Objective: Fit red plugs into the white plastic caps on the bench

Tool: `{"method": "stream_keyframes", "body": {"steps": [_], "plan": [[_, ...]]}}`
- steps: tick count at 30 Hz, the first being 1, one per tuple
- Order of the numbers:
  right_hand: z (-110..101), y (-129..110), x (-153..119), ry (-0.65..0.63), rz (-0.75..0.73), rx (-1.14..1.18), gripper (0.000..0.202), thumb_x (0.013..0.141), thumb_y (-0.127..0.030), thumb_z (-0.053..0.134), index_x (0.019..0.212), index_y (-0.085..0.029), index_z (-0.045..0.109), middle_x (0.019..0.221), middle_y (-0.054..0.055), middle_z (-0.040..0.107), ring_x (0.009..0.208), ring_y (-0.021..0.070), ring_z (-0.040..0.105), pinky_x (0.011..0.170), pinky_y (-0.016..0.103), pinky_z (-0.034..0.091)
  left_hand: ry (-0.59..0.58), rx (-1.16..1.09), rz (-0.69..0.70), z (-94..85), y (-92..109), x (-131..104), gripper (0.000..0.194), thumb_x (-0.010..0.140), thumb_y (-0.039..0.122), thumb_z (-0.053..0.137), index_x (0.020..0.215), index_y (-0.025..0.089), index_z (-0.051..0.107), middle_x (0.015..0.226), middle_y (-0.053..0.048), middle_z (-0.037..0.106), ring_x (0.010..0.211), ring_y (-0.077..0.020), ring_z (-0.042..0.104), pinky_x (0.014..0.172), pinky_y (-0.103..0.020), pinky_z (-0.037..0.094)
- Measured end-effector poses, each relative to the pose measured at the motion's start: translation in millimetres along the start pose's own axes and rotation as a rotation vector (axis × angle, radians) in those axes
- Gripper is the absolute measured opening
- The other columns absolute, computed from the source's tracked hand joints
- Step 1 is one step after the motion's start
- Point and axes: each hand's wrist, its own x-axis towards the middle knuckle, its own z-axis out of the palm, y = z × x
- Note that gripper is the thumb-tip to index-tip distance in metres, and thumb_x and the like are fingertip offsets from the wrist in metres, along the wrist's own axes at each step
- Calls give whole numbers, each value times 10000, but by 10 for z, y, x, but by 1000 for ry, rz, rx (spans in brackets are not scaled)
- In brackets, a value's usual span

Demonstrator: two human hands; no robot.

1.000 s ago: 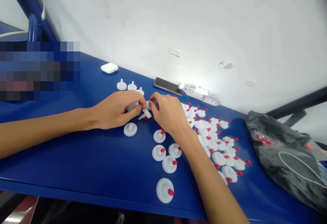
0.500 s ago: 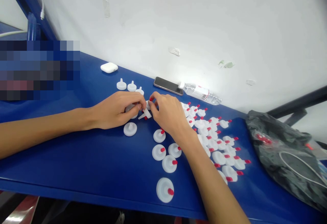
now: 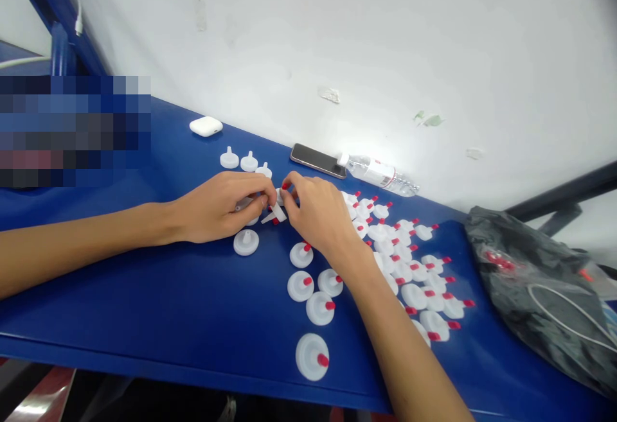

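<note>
My left hand (image 3: 226,207) pinches a white nozzle cap (image 3: 278,214), which is tilted with its spout toward the lower left. Close beside it, my right hand (image 3: 315,213) holds a small red tip (image 3: 285,186) between thumb and forefinger. Plain white caps without red tips stand behind and below my left hand, one of them a white cap (image 3: 246,242) near the wrist side. Several red-tipped white caps (image 3: 320,308) lie below my right hand, and a larger group (image 3: 413,296) spreads beyond my right forearm. My left fingers partly cover other caps.
On the blue table (image 3: 168,306), a white earphone case (image 3: 206,126), a phone (image 3: 317,160) and a clear bottle (image 3: 380,173) lie along the wall. A dark plastic bag (image 3: 535,306) with a white cable on it sits at the right. A blurred patch covers the far left.
</note>
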Motion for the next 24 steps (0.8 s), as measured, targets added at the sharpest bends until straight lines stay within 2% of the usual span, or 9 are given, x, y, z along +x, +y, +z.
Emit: {"method": "stream_keyframes", "body": {"steps": [13, 24], "plan": [[5, -31, -12, -18, 18, 13, 157, 1041, -250, 497, 1106, -211, 634, 924, 35, 736, 792, 216, 679, 593, 334, 349, -28, -16, 19, 12, -6, 13, 201, 964, 168, 439, 971, 211, 636, 846, 20, 692, 664, -130, 602, 637, -254, 428], [1, -29, -13, -21, 10, 15, 156, 1041, -251, 506, 1112, -198, 634, 937, 39, 739, 803, 212, 683, 602, 331, 346, -28, 18, -13, 5, -10, 12, 197, 953, 179, 452, 956, 211, 646, 829, 23, 689, 672, -139, 604, 643, -259, 408]]}}
